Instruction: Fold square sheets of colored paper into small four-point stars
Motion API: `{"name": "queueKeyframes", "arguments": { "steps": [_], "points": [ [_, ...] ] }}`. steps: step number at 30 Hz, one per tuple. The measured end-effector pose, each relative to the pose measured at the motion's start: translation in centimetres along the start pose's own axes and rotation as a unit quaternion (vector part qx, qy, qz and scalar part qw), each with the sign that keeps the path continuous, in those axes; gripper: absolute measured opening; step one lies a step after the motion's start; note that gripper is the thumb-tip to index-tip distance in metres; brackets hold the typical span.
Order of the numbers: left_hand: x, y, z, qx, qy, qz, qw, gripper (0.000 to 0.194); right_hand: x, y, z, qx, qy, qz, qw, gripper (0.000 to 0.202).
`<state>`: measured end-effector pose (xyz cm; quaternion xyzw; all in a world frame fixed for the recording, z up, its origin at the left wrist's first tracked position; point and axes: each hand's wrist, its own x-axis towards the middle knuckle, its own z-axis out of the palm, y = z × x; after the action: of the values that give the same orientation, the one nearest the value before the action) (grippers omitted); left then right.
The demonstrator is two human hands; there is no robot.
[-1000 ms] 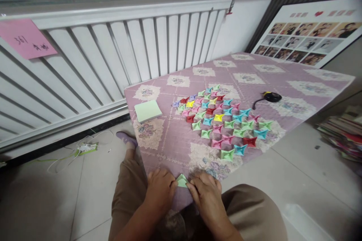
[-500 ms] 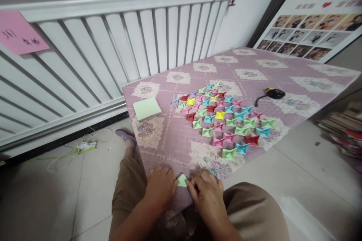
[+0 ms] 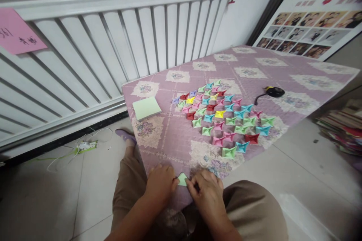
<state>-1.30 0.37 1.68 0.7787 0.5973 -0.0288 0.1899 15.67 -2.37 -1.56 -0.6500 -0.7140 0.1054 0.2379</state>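
Observation:
At the near corner of the table (image 3: 175, 135) lies a small piece of folded light-green paper (image 3: 182, 179), its point facing away from me. My left hand (image 3: 161, 181) is closed, with its fingertips pinching the paper's left corner. On the other side, my right hand (image 3: 206, 188) pinches the right corner between thumb and curled fingers. The paper's underside is hidden. Beyond my hands stand several rows of folded paper pieces (image 3: 220, 114) in green, blue, pink, red, yellow and purple. A pad of light-green paper squares (image 3: 147, 108) rests at the table's left edge.
A black object with a short cord (image 3: 274, 92) lies on the right of the table. Behind it leans a photo board (image 3: 311, 22). A white radiator (image 3: 158, 37) borders the far left side. On the floor are a power strip (image 3: 86, 146) and stacked papers (image 3: 342, 128).
The view has shifted very slightly. Both hands stay at the folded paper's two corners, with hardly any visible movement.

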Motion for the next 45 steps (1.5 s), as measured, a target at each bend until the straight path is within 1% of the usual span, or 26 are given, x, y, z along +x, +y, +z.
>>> {"name": "queueKeyframes", "arguments": {
  "steps": [3,5,8,9,11,14,18,21,23,25,28,33,36,38,42,45],
  "points": [
    [-0.2,-0.3,0.7,-0.014,0.037,0.014,0.999,0.014,-0.1,-0.2,0.1,-0.006,0.005,0.000,1.000,0.018],
    [-0.3,-0.6,1.3,-0.006,0.061,0.060,0.996,0.017,-0.1,-0.3,0.1,-0.009,0.010,-0.002,1.000,0.014],
    [-0.4,-1.0,2.1,0.014,0.093,0.159,0.983,0.022,-0.3,-0.3,0.2,-0.011,0.013,-0.004,1.000,0.011],
    [-0.5,-1.1,2.2,0.020,0.102,0.181,0.978,0.023,-0.3,-0.2,0.2,-0.012,0.015,-0.004,1.000,0.010],
    [-0.5,-1.3,2.3,0.027,0.110,0.198,0.974,0.024,-0.4,-0.1,0.2,-0.012,0.014,-0.008,1.000,0.010],
    [-0.5,-1.3,1.9,0.028,0.098,0.196,0.975,0.025,-0.8,0.1,0.1,-0.006,0.035,-0.040,0.999,0.009],
    [-0.5,-1.0,1.0,0.014,0.075,0.176,0.981,0.024,-2.1,-0.4,0.4,-0.010,0.068,-0.141,0.988,0.023],
    [-0.4,-0.9,0.5,-0.007,0.051,0.149,0.988,0.025,-3.2,-1.0,0.7,-0.033,0.070,-0.178,0.981,0.027],
    [-0.3,-1.1,0.3,-0.029,0.047,0.137,0.989,0.025,-3.6,-1.2,0.7,-0.056,0.062,-0.179,0.980,0.026],
    [-0.2,-1.4,0.2,-0.051,0.048,0.136,0.988,0.026,-3.7,-1.2,0.8,-0.078,0.041,-0.178,0.980,0.028],
    [0.1,-2.0,0.2,-0.073,0.039,0.141,0.987,0.032,-3.8,-1.2,0.9,-0.099,0.016,-0.177,0.979,0.033],
    [0.5,-2.5,-0.2,-0.075,0.023,0.163,0.984,0.031,-3.7,-1.1,1.3,-0.089,0.022,-0.164,0.982,0.030],
    [0.6,-2.6,-0.4,-0.073,0.018,0.167,0.983,0.030,-3.7,-0.5,0.9,-0.098,0.021,-0.199,0.975,0.032],
    [0.6,-2.6,-0.3,-0.068,0.017,0.167,0.983,0.032,-3.9,0.1,0.6,-0.105,0.033,-0.213,0.971,0.032],
    [0.5,-2.7,0.1,-0.055,0.027,0.166,0.984,0.035,-4.6,0.9,0.5,-0.110,0.047,-0.194,0.974,0.034],
    [0.5,-2.8,0.3,-0.045,0.021,0.160,0.986,0.035,-5.1,1.3,1.0,-0.121,0.038,-0.197,0.972,0.040]
  ]
}}
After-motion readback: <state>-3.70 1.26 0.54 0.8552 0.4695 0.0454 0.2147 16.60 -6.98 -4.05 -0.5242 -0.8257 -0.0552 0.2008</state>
